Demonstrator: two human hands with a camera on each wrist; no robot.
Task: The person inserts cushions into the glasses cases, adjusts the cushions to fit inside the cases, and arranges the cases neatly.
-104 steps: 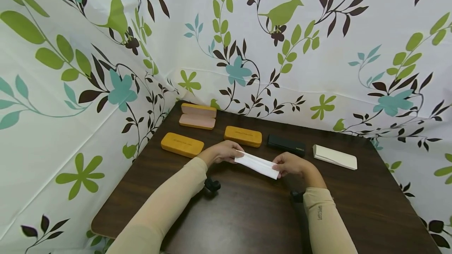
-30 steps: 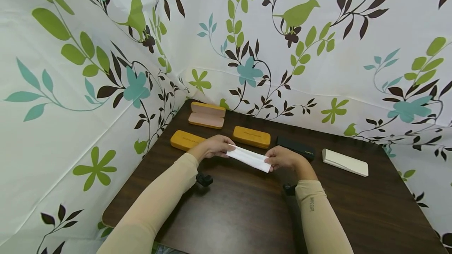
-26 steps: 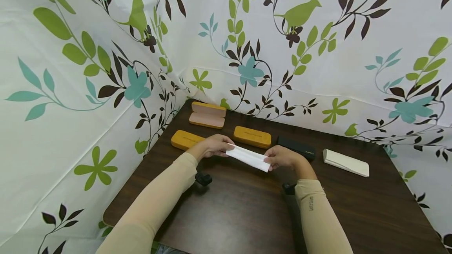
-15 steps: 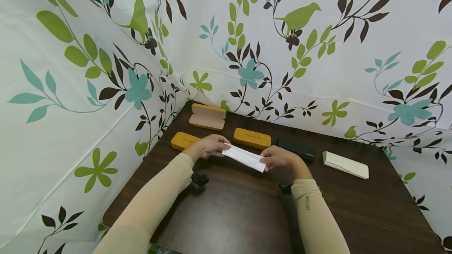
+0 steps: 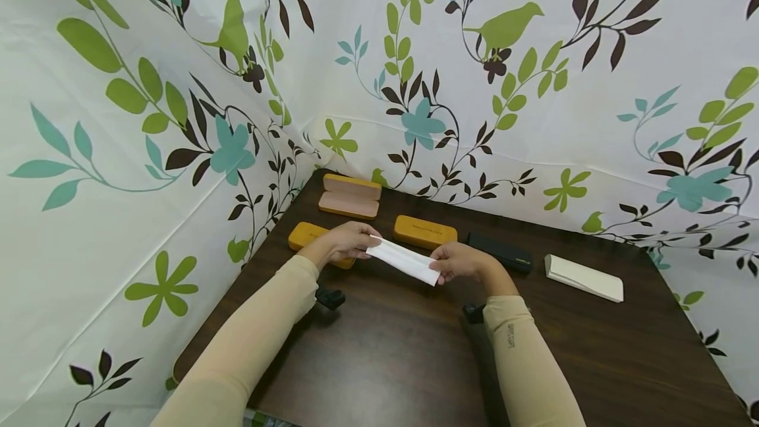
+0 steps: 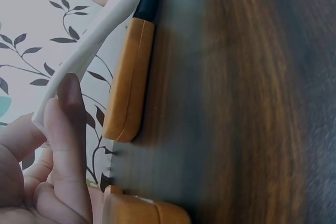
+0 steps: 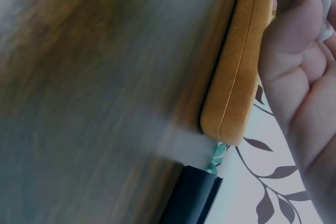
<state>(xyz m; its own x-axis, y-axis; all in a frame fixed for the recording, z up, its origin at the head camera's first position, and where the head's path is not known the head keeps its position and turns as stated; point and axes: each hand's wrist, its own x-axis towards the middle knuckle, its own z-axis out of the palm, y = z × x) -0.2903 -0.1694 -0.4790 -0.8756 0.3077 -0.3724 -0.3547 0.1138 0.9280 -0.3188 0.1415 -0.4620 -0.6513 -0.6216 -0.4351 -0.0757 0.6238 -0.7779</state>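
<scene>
Both hands hold a thin folded white strip (image 5: 404, 260) stretched level above the table, one hand at each end; whether it is cloth or paper I cannot tell. My left hand (image 5: 346, 240) pinches its left end between thumb and fingers. At the other end, my right hand (image 5: 459, 262) pinches the right corner. Behind the left hand lies a closed mustard-yellow glasses case (image 5: 306, 234), partly covered by it. Another closed yellow glasses case (image 5: 425, 232) lies just beyond the strip. In the left wrist view the strip (image 6: 97, 30) runs up to the right hand's fingers.
An open yellow glasses case (image 5: 350, 198) with pink lining stands at the table's back left corner. A black case (image 5: 500, 252) lies behind the right hand, and a cream-white flat case (image 5: 584, 278) farther right. Patterned cloth (image 5: 486, 117) hangs around the dark wooden table (image 5: 379, 361).
Over the last second both hands have drifted a little to the left with the strip, still gripping its two ends. The cases on the table have not moved.
</scene>
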